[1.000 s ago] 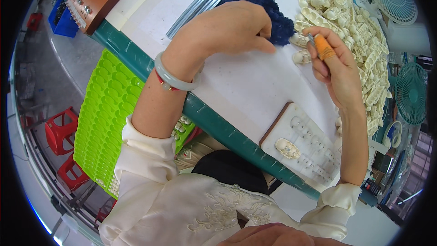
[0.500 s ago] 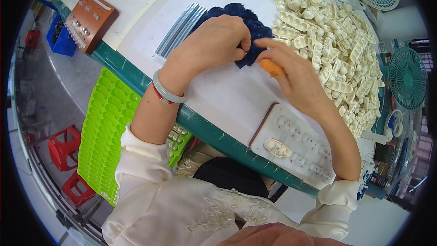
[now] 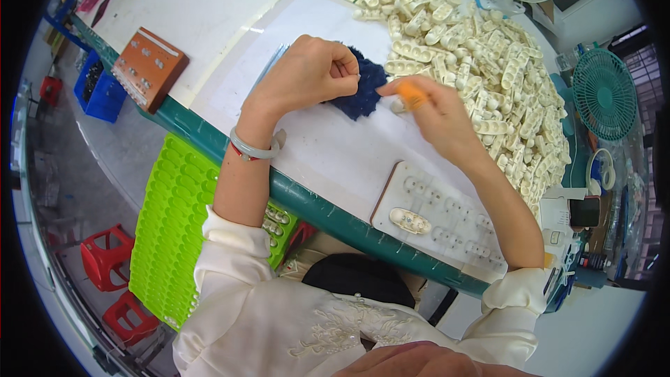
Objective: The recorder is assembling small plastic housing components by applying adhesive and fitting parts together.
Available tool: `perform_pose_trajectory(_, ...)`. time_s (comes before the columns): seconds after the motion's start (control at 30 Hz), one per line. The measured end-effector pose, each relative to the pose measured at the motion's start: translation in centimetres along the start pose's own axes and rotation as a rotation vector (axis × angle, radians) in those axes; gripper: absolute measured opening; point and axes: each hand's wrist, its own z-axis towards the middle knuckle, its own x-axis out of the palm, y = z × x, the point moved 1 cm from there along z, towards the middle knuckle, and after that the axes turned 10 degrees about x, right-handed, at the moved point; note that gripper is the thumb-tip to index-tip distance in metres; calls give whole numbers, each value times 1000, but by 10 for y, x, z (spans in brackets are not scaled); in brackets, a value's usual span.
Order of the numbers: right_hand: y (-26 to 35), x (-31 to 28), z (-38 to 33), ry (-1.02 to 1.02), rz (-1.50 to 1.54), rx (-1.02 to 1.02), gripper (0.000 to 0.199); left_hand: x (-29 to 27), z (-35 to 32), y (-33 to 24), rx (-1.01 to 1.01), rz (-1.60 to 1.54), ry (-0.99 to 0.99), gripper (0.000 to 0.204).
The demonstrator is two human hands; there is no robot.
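My left hand is closed in a pinch above the edge of a fluffy dark blue cloth. Whatever it pinches is too small to make out. To its right, my right hand has its fingers drawn together, an orange cover on one of them. A fingertip points toward the cloth. A small cream piece shows just under these fingers; I cannot tell whether it is held or lies there. Silvery metal rods are partly hidden behind my left hand.
A big heap of cream pod-shaped pieces lies on the right. Nearer me is a pale plate with hollows, one cream pod piece on it. A brown block, green tray and fans stand around.
My view has shifted a little. My left hand has drawn away from my right, leaving a wider gap over the cloth. My right hand's fingers have come closer together.
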Motion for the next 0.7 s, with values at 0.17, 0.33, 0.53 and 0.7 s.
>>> perform_pose_trajectory(0.17,50,-24,-67,-148,418,405,21,3,-11,-23,32,-510,-64,7)
perform_pose_trajectory(0.33,70,-15,-157,-146,145,174,26,22,-28,-96,495,-566,53,15)
perform_pose_trajectory(0.53,58,-5,-208,-247,41,92,30,52,-49,-148,589,-419,209,17)
perform_pose_trajectory(0.7,50,0,-237,-293,40,38,27,71,-60,-173,647,-357,284,18)
